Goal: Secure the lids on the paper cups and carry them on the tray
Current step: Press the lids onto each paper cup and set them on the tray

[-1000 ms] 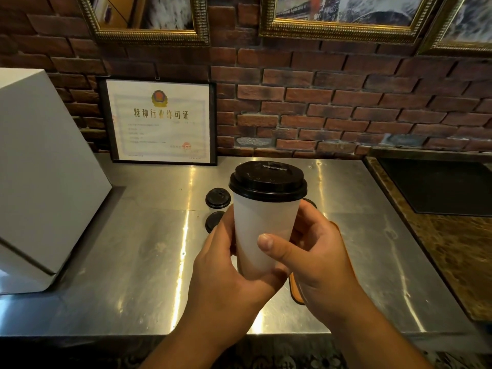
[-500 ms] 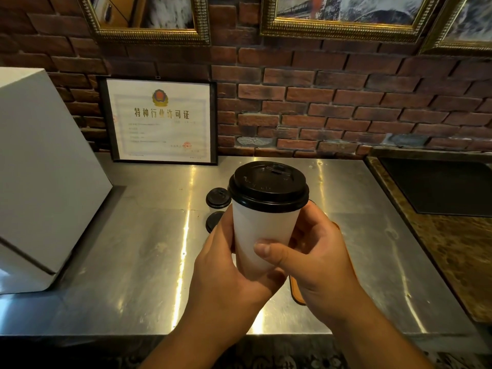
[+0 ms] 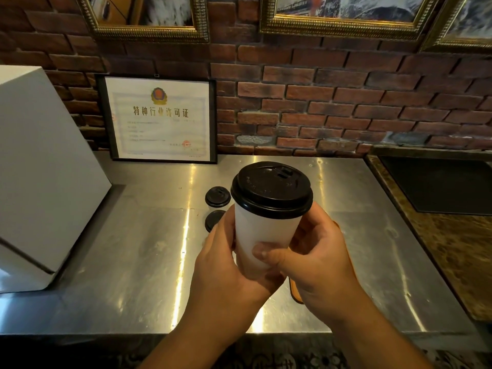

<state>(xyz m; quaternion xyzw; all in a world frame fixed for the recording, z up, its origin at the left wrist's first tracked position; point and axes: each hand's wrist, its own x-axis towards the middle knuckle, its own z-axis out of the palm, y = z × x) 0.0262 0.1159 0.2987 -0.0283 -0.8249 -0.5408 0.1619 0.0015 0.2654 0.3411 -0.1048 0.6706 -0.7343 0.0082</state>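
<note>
I found both hands raised over the near part of the steel desk (image 3: 127,262), with one white paper cup (image 3: 263,241) held upright between them. The left hand (image 3: 226,267) was wrapped round the cup's left side and lower wall. The right hand (image 3: 316,259) gripped the right side, its thumb laid across the front of the wall. The cup's base was hidden inside the two grips. A black lid (image 3: 271,190) sat on the cup's mouth, with its sip slot turned toward the far side.

Beyond the left hand, two loose black lids lay flat on the desk, just beside each other. The far lid (image 3: 217,197) was in full view. The near lid (image 3: 214,219) was partly hidden behind the left hand's fingers.

Under the right hand a brown rounded edge (image 3: 296,294) showed on the desk. It was probably the tray, but too much of it was covered for me to confirm.

A white box (image 3: 40,169) stood on the left end of the desk. A framed certificate (image 3: 161,118) leaned at the desk's far edge against the brick wall (image 3: 319,102), and gilt picture frames (image 3: 343,25) hung above it. On the right, a stone counter (image 3: 458,251) adjoined the desk and carried a dark mat (image 3: 439,185) at its far end.
</note>
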